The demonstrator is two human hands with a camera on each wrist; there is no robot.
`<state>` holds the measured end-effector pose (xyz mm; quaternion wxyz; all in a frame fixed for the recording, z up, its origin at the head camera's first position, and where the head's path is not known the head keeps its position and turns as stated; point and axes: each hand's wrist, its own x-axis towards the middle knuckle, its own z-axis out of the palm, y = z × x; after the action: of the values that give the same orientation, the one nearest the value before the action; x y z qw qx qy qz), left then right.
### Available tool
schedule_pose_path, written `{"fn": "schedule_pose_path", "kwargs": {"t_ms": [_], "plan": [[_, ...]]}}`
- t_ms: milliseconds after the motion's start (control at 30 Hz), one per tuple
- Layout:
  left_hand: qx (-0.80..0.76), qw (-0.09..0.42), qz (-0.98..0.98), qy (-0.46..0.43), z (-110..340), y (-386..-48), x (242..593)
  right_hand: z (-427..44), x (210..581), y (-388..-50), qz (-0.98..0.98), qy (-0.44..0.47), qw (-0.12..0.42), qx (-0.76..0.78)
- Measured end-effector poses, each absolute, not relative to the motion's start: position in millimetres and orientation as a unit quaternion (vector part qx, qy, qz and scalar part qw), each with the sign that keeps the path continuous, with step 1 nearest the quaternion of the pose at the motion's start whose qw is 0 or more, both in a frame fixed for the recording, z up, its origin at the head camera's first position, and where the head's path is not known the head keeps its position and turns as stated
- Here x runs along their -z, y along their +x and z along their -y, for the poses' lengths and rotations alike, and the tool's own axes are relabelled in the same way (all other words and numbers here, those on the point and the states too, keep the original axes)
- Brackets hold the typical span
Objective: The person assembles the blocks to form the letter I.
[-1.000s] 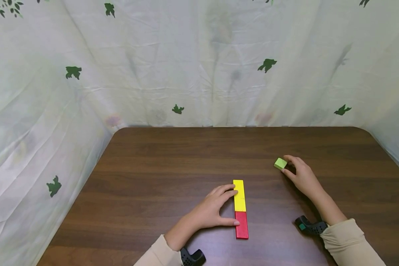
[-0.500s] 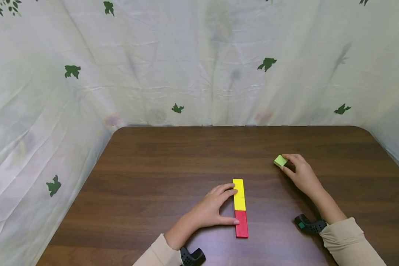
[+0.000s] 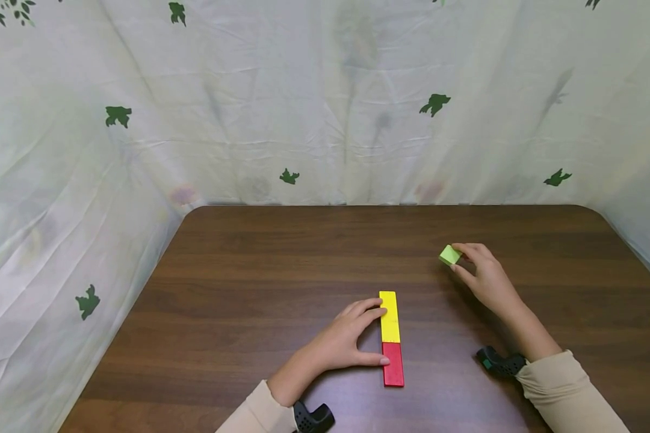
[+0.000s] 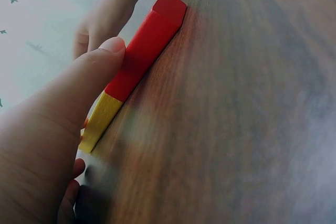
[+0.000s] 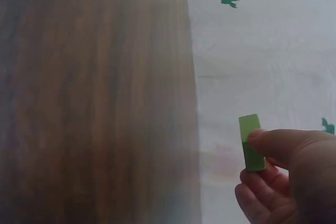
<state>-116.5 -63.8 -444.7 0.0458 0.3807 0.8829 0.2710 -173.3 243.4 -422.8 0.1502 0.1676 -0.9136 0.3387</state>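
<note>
A yellow block (image 3: 389, 322) and a red block (image 3: 393, 373) lie end to end on the table, the yellow one farther from me. My left hand (image 3: 336, 343) is beside them, fingertips touching the yellow block and thumb on the red one. The left wrist view shows the thumb tip against the side of the red block (image 4: 147, 43). Up and to the right, my right hand (image 3: 490, 281) pinches a small light green block (image 3: 448, 255) between thumb and fingers. In the right wrist view the green block (image 5: 254, 153) is held above the table.
A brown wooden table (image 3: 281, 252) spans the work area, its far edge meeting a pale curtain (image 3: 314, 108) with green leaf prints. Black wrist devices are worn on the left (image 3: 314, 418) and right (image 3: 499, 362) wrists.
My right hand has moved slightly farther away and to the left, carrying the green block up off the table. The left hand and the two blocks beside it stay put.
</note>
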Motion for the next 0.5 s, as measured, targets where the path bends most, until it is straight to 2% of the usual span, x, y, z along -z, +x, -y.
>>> {"fn": "schedule_pose_path", "kwargs": {"t_ms": [500], "plan": [[-0.267, 0.045, -0.884, 0.381, 63.4, -116.1, 445.3, -219.5, 414.9, -180.2, 0.901, 0.201, 0.148, -0.355]]}}
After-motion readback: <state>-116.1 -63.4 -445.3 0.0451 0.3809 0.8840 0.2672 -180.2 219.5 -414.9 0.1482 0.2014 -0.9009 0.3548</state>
